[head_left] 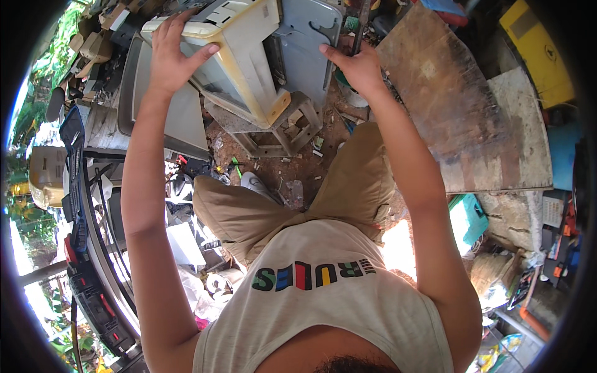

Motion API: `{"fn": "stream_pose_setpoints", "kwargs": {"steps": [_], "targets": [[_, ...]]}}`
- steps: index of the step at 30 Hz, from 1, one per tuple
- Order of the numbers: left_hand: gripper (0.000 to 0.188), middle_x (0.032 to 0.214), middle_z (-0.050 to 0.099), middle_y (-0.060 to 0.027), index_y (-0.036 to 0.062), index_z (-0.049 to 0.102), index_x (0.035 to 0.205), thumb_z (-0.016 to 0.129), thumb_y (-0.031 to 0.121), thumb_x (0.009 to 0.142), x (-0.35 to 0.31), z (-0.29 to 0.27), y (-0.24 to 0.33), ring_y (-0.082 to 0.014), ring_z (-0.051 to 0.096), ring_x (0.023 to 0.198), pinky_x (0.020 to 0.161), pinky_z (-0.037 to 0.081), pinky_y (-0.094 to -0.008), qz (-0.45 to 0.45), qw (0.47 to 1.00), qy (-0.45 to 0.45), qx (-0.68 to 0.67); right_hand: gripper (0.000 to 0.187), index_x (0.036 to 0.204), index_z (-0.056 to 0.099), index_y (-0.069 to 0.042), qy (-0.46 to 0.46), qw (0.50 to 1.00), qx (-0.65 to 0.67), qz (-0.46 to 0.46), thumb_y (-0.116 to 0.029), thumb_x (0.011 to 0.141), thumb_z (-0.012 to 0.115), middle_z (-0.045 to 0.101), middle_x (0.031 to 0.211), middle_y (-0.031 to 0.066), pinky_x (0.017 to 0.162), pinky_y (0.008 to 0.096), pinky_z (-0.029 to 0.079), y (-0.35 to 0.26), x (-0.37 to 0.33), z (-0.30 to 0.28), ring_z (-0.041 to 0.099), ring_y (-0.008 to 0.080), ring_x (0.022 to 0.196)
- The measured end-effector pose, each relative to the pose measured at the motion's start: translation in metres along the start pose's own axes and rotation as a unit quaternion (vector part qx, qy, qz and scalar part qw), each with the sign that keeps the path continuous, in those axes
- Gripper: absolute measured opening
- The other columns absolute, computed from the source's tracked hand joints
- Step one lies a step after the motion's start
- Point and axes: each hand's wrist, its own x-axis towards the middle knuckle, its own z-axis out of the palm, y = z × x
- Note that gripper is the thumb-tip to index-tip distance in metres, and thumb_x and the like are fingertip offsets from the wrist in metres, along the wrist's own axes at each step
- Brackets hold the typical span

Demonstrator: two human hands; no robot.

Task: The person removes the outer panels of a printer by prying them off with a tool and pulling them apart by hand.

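Note:
A yellowed, boxy plastic monitor casing (249, 68) is tilted in front of me, its frame edge facing my left side. My left hand (174, 59) grips its upper edge, fingers over the top and thumb on the face. Beside the casing stands a grey plastic panel (303, 56) with a curved slot. My right hand (359, 65) is closed round a long, dark, narrow bar (360, 25), whose far end leaves the view. The right thumb points left, at the panel's edge; whether it touches cannot be told. Under the casing is a low grey stool (267, 140).
A stained wooden board (441, 93) lies to my right, near a yellow case (541, 56). On the left lean a pale, grey-rimmed panel (180, 118) and a long dark plastic strip (78, 205). Scraps litter the dirt floor (292, 177) between my legs. A teal piece (467, 221) lies below the board.

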Motion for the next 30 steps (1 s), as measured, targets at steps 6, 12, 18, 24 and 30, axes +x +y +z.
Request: {"fn": "stream_pose_setpoints", "kwargs": {"steps": [6, 12, 18, 24, 30], "targets": [[0.045, 0.118, 0.063, -0.0153, 0.0048, 0.066, 0.118, 0.065, 0.042, 0.092, 0.004, -0.014, -0.025, -0.031, 0.059, 0.112, 0.1, 0.043, -0.0367, -0.072, 0.99, -0.013, -0.124, 0.034, 0.105, 0.064, -0.001, 0.07, 0.993, -0.081, 0.046, -0.023, 0.081, 0.071, 0.066, 0.079, 0.0079, 0.071, 0.0315, 0.05, -0.011, -0.063, -0.056, 0.062, 0.0205, 0.071], [0.039, 0.111, 0.061, -0.0146, 0.0026, 0.066, 0.107, 0.062, 0.039, 0.094, 0.011, -0.004, -0.041, -0.0316, 0.053, 0.108, 0.098, 0.039, -0.0386, -0.165, 0.985, -0.021, -0.053, 0.034, 0.123, 0.063, -0.003, -0.002, 0.996, 0.051, 0.077, -0.02, 0.093, 0.065, 0.069, 0.092, 0.0062, 0.069, 0.0278, 0.05, -0.011, -0.096, -0.126, 0.062, 0.0131, 0.079], [0.031, 0.117, 0.054, -0.0151, 0.0027, 0.057, 0.113, 0.047, 0.03, 0.101, 0.002, 0.002, -0.059, -0.0331, 0.043, 0.115, 0.104, 0.031, -0.0394, -0.076, 0.996, -0.043, 0.004, 0.035, 0.131, 0.056, -0.006, 0.047, 0.89, 0.411, 0.195, -0.021, 0.1, 0.057, 0.068, 0.104, 0.0094, 0.067, 0.0325, 0.055, 0.028, -0.122, -0.115, 0.064, 0.017, 0.087], [0.025, 0.11, 0.053, -0.0079, 0.0029, 0.055, 0.113, 0.046, 0.023, 0.102, 0.004, 0.009, -0.042, -0.0206, 0.046, 0.108, 0.101, 0.032, -0.0322, -0.226, 0.955, -0.002, -0.193, 0.041, 0.132, 0.049, -0.001, -0.079, 0.906, 0.27, 0.316, -0.008, 0.092, 0.053, 0.067, 0.106, 0.0127, 0.067, 0.0345, 0.057, 0.08, -0.142, -0.126, 0.065, 0.0221, 0.093], [0.017, 0.103, 0.054, -0.0047, 0.002, 0.059, 0.104, 0.049, 0.015, 0.1, -0.001, -0.008, -0.052, -0.0162, 0.048, 0.097, 0.093, 0.037, -0.0304, -0.213, 0.962, 0.0, -0.173, 0.028, 0.119, 0.051, -0.001, 0.076, 0.894, 0.42, 0.137, -0.002, 0.091, 0.053, 0.066, 0.095, 0.0101, 0.066, 0.0309, 0.054, 0.036, -0.137, -0.131, 0.064, 0.0175, 0.084]]}}
